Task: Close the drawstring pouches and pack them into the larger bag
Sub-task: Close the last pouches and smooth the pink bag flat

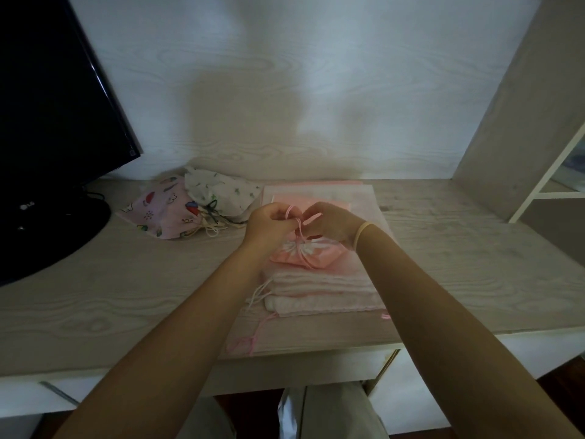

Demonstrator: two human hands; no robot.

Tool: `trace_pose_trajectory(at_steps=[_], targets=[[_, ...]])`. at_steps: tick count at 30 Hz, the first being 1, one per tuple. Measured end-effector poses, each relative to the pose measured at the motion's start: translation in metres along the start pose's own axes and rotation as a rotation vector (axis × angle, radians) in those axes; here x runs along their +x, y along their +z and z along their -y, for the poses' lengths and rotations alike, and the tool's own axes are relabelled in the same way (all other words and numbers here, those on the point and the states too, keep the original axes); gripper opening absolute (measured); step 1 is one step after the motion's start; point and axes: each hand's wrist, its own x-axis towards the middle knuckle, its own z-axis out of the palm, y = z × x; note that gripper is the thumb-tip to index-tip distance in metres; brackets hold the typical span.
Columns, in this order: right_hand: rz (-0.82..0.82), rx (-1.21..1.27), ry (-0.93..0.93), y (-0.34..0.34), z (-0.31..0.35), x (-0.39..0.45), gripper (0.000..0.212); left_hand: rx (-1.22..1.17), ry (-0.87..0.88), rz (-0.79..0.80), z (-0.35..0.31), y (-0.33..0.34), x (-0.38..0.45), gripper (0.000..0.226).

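Head view, looking down at desk level. Left hand [270, 224] curled, pinching pink drawstring [299, 228] between thumb and fingertips. Right hand [332, 224] likewise curled, gripping the other part of the same cord, a short pink end sticking out near its fingers. Both hands close together, raised just above the small pink pouch [305, 253]. Pouch neck gathered tight, cord running up from it to both hands. Pale band [361, 234] around right wrist.

Pouch resting on top of a stack of flat pale pink and white fabric pouches [319, 289], loose white cords trailing from the stack's left side. Stack lying on a larger flat pink bag [364, 198], with a pink cord [248, 342] spilling off its near-left corner by the desk edge.

Further left, well apart from the hands: pink printed pouch [164, 213] touching white printed pouch [221, 193], their cords tangled between them; whether tied, cannot tell. Black monitor [53, 99] on its stand at far left. All on a pale wood-grain desk [126, 280]. White shelf frame [550, 182] at far right.
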Motion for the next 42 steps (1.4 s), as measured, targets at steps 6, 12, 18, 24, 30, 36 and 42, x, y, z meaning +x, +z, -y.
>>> trace_pose_trajectory(at_steps=[6, 12, 18, 24, 30, 36, 42], targets=[[-0.059, -0.146, -0.06, 0.002, -0.005, 0.004, 0.014, -0.073, -0.067, 0.031, 0.003, 0.0, 0.003, 0.022], [-0.202, -0.124, -0.07, 0.005, -0.007, 0.004, 0.001, -0.186, -0.171, 0.032, 0.001, -0.002, 0.005, 0.02], [-0.361, -0.092, -0.002, 0.002, -0.015, 0.003, 0.02, -0.31, -0.236, -0.006, -0.007, -0.001, 0.002, 0.022], [-0.52, 0.37, 0.05, -0.012, -0.018, 0.005, 0.02, -0.368, -0.273, -0.028, -0.007, 0.0, 0.002, 0.019], [-0.216, 1.083, -0.013, -0.009, 0.001, -0.01, 0.031, -0.235, -0.249, -0.075, -0.007, 0.007, 0.001, 0.025], [-0.07, 1.129, 0.035, -0.001, 0.006, -0.016, 0.042, -0.09, -0.191, -0.161, 0.001, 0.013, 0.003, 0.029], [-0.221, 0.478, 0.028, -0.002, 0.003, -0.025, 0.045, -0.141, -0.226, -0.355, 0.013, 0.006, 0.011, 0.036]])
